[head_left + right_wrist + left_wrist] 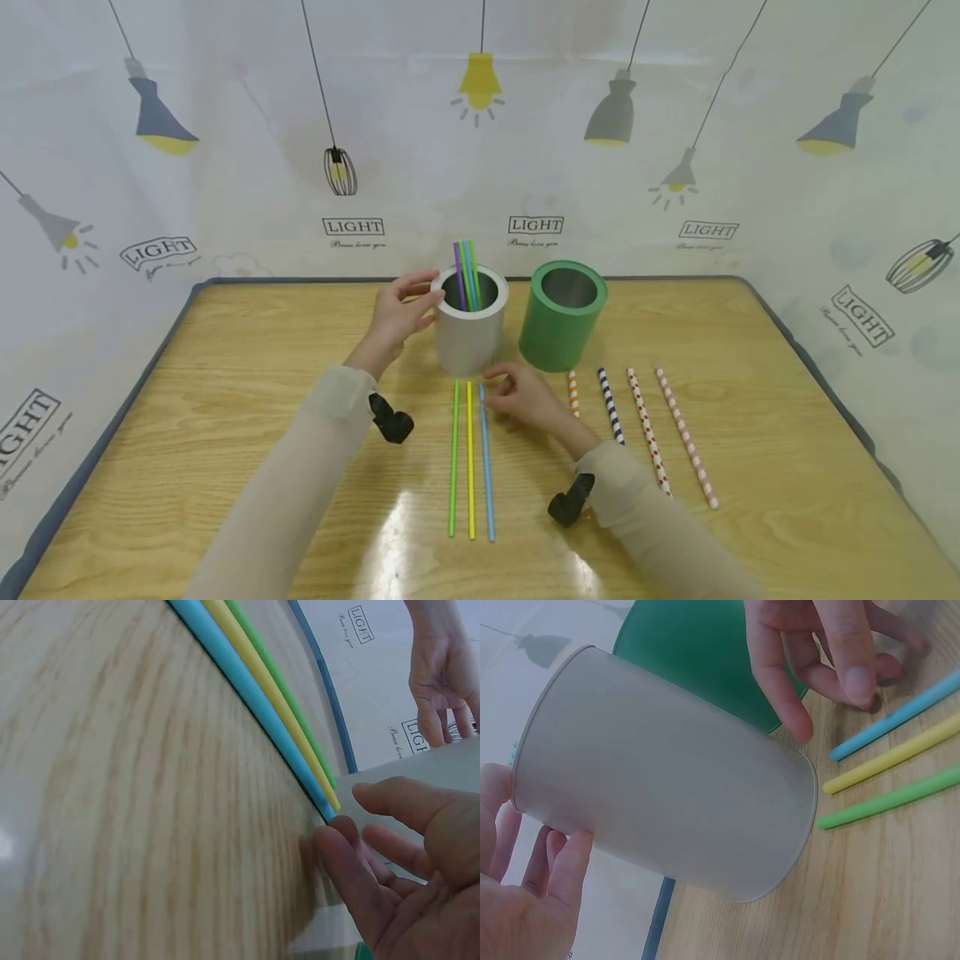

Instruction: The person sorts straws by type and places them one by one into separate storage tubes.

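Note:
A white canister (468,342) stands near the back of the table with several purple, green and blue straws (467,275) leaning inside it. My left hand (401,317) touches the canister's left side and rim with extended fingers. On the table in front lie a green straw (453,458), a yellow straw (470,458) and a blue straw (487,462), side by side. My right hand (528,398) is at the far end of the blue straw, fingers loosely bent. In the right wrist view, its thumb stands apart from the fingers, and a fingertip is close to the straw's tip.
A green canister (562,325) stands right of the white one. Several patterned paper straws, among them a pink-striped straw (686,437) and a red-dotted straw (648,429), lie to the right, partly behind my right arm. A printed cloth (420,167) hangs behind the table.

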Motion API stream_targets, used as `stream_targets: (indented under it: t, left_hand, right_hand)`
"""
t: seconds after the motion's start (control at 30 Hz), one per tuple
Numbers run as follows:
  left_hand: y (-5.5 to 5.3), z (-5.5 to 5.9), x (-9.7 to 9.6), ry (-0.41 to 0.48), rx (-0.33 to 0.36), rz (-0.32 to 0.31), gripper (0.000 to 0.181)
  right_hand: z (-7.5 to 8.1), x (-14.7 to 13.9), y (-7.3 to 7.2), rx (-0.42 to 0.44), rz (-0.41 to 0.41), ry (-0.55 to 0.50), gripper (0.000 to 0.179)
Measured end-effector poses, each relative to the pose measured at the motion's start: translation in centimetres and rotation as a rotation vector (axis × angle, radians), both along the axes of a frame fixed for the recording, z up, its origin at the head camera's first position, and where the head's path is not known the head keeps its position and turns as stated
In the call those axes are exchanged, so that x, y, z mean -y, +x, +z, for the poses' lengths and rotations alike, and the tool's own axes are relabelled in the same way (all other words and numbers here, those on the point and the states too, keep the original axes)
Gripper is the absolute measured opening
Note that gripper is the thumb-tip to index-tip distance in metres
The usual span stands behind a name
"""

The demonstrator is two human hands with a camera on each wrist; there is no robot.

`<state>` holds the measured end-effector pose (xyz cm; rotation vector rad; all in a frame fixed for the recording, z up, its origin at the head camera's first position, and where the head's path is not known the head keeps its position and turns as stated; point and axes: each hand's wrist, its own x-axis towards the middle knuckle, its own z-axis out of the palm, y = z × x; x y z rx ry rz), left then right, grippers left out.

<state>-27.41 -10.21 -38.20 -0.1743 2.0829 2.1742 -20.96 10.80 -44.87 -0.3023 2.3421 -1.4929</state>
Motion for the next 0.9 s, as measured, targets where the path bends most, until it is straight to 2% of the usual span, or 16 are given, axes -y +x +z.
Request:
stream_targets:
  t: [0.27,0.43,0.9]
  left_hand:
    - [0.0,0.1,-0.1,-0.009,-0.003,-0.001,0.039]
    - [0.0,0.0,0.0,-0.006,-0.012,-0.002,0.039]
    - [-0.1,-0.1,0.0,-0.011,-0.007,0.011,0.038]
  right_hand:
    - [-0.4,0.6,0.1,0.042,-0.061,0.021,0.038]
    - [-0.4,0.9,0.2,0.054,-0.068,0.016,0.041]
    - [-0.3,1.2,0.4,-0.027,-0.062,0.084,0.038]
